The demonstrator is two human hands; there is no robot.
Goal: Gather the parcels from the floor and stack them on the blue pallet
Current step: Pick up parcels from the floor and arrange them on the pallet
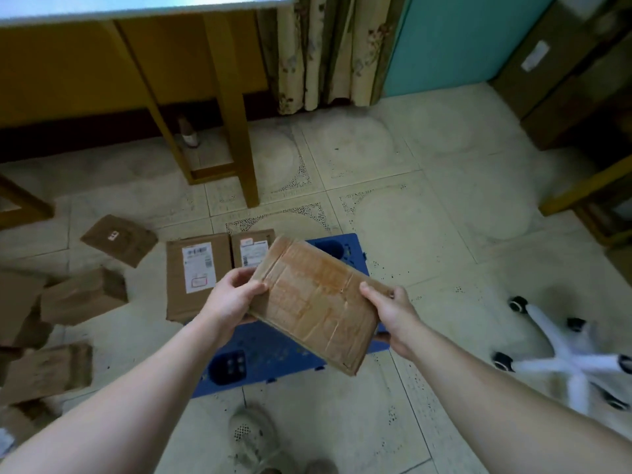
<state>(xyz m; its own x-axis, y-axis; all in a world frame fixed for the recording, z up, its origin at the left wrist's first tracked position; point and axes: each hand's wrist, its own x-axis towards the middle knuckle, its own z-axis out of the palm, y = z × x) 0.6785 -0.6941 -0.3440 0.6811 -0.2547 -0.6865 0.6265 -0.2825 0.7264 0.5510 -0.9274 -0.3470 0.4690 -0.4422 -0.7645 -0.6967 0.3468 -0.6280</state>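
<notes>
A person's left hand and right hand grip opposite ends of a flat parcel, long axis running between them, tilted over the blue pallet, where two parcels seemingly lie.

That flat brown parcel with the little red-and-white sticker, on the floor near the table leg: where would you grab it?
Probably by two opposite edges, reaching down from above. The flat brown cardboard parcel lies low on the tiled floor with bare tiles beside it, so its edges look free to get under; its broad top gives nothing to pinch.
</notes>
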